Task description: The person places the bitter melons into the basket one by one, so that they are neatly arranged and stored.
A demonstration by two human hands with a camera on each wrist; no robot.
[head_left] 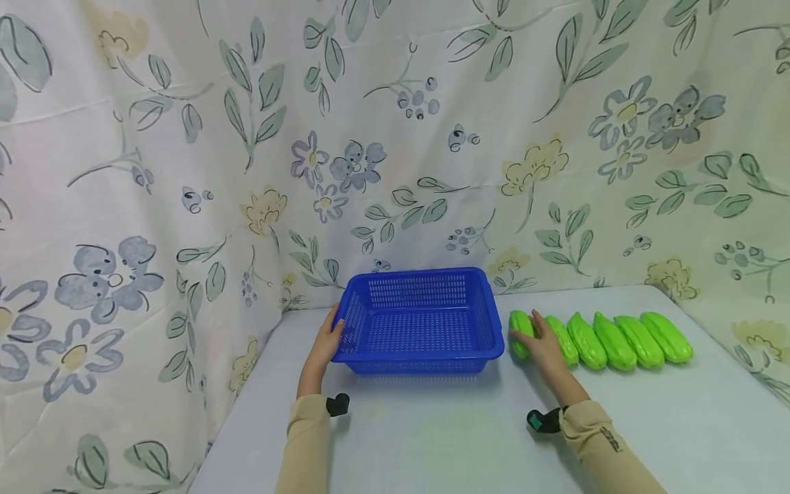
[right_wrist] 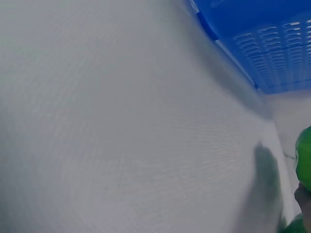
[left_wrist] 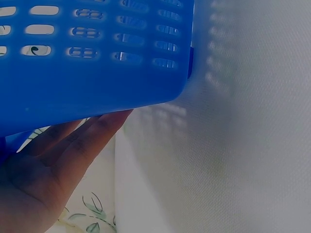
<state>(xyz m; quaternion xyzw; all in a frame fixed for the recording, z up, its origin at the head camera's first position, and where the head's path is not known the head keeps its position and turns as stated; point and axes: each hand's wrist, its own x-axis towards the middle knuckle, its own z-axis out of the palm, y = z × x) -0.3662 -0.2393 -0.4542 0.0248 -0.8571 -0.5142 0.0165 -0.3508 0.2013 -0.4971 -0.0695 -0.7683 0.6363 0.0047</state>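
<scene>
A blue plastic basket with slotted walls stands on the table, and nothing lies inside it. My left hand holds its left rim. In the left wrist view, the fingers lie nearly straight against the outside, below the rim; the thumb is hidden there. To the right of the basket, my right hand grips a light green bitter melon between thumb and fingers. Only part of this bitter melon shows at the right wrist view's edge. Several more bitter melons lie side by side to the right.
A white table carries everything. Floral cloth hangs behind the table and along its left side, close behind the basket. Black wrist straps sit at the beige sleeves.
</scene>
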